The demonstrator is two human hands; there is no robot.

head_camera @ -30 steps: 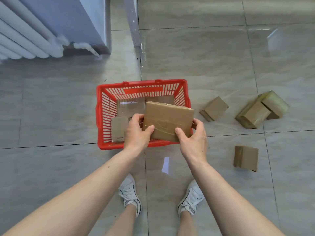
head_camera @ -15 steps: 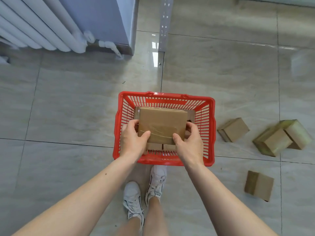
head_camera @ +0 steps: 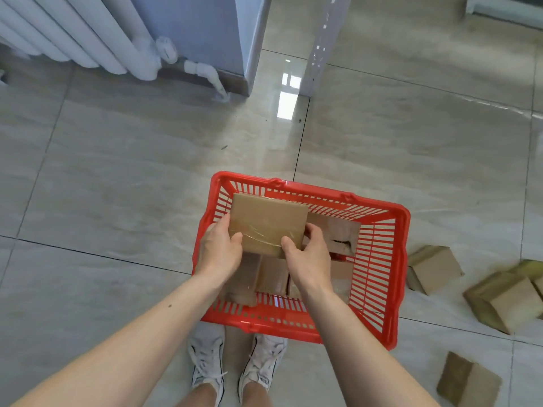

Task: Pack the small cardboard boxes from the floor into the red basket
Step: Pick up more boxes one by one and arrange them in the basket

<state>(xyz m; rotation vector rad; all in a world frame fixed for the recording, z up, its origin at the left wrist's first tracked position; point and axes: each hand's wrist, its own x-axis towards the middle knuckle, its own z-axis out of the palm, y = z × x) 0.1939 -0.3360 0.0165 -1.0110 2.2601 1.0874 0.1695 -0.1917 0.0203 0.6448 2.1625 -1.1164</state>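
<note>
Box (head_camera: 266, 223) gripped at its sides by left hand (head_camera: 219, 252) and right hand (head_camera: 311, 257), held over basket (head_camera: 401, 259) at frame centre, boxes (head_camera: 433, 268) scattered lower right

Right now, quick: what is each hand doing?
Left hand: grips the left edge of the flat cardboard box over the red basket.
Right hand: grips that box's right edge.

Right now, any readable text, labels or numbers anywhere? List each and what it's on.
None readable.
Held box: plain cardboard under clear tape, no print.
Boxes in the red basket: no print visible.
Right shoe: small dark mark, too blurred to read.
</note>
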